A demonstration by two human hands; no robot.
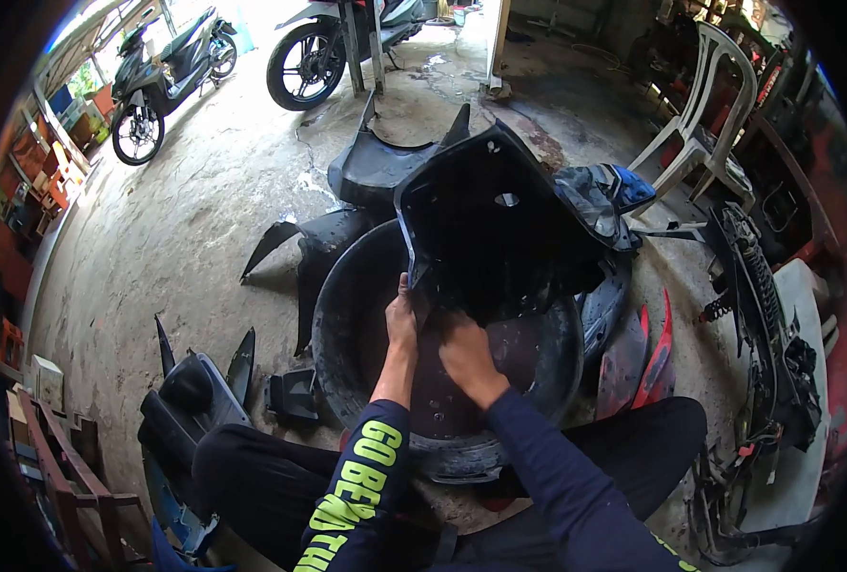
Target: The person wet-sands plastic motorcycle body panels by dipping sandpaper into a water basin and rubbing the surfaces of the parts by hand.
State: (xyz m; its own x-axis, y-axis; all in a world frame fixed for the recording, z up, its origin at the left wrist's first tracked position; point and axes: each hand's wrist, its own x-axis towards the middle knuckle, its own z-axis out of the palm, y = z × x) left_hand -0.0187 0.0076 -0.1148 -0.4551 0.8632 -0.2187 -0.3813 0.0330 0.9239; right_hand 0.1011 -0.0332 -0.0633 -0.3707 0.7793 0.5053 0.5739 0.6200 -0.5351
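Note:
A large black plastic motorcycle body panel [480,210] is tilted up over a round black tub [342,296] with dark water in it. My left hand [401,319] is closed around the panel's lower left edge, thumb on the outer side. Close to the panel's lower inner part, my right hand [467,351] is curled into a fist above the water. Whatever its fingers may hold is hidden. The tub stands between my bent legs.
More dark panels [385,172] lie behind and left of the tub. Red fairing pieces [654,357] and a black motorcycle frame [771,334] lie to the right. A plastic chair [704,124] stands behind at right. Two motorcycles [156,86] are parked farther back.

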